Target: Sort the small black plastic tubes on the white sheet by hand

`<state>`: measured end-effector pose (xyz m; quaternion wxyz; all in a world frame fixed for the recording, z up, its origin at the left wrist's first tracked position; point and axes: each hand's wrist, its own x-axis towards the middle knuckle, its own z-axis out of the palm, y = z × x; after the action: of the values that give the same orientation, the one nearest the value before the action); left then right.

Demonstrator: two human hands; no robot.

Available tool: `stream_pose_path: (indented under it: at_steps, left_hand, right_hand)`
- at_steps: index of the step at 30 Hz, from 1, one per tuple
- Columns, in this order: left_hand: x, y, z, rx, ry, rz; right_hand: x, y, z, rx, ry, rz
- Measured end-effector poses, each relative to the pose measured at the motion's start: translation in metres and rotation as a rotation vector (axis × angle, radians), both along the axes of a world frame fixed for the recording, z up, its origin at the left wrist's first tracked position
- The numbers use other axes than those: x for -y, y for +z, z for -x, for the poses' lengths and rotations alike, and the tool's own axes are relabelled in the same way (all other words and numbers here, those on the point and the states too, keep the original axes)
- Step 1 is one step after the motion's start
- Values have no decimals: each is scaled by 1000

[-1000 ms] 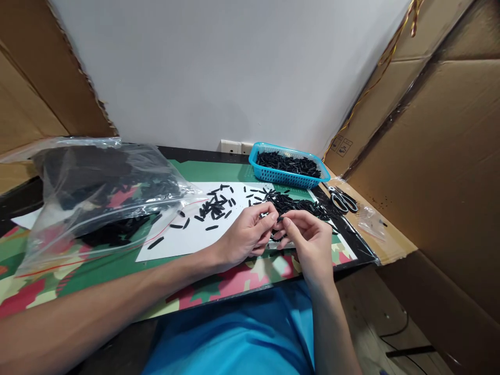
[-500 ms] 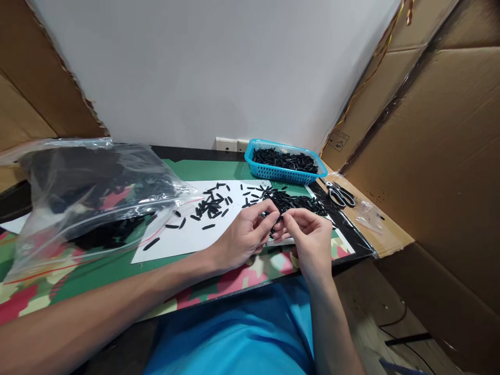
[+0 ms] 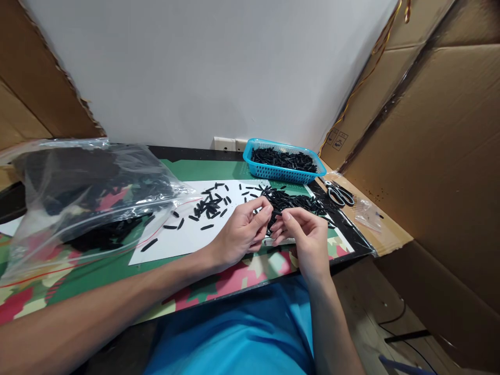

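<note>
Left hand (image 3: 245,229): pinching one black piece (image 3: 276,213)
Right hand (image 3: 310,232): hovering at its other end, grip unclear
Blue basket (image 3: 279,172): holding similar pieces (image 3: 284,159)

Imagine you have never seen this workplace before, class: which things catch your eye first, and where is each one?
Probably the bright blue basket first, filled with black pieces, at the back against the white wall. Then the left hand and right hand, close together in the middle before a dark heap, a dark piece showing between their fingers. A large clear bag sprawls on the picture's left.
</note>
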<state>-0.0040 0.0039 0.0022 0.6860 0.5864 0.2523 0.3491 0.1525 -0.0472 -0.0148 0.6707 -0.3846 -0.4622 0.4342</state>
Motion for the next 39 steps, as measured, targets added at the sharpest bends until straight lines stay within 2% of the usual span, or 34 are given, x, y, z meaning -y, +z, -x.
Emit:
stream_pose_path:
  at_steps: [9, 21, 31, 39]
  left_hand:
    - [3, 2, 0, -15, -30, -31]
    - [6, 3, 2, -69, -37, -134]
    - [4, 5, 0, -19, -20, -25]
    - [2, 1, 0, 16, -4, -16]
  right_hand:
    - [-2, -2, -1, 11, 95, 19]
    - [0, 2, 0, 51, 46, 26]
    - [1, 1, 0, -45, 72, 48]
    - [1, 0, -1, -38, 84, 48]
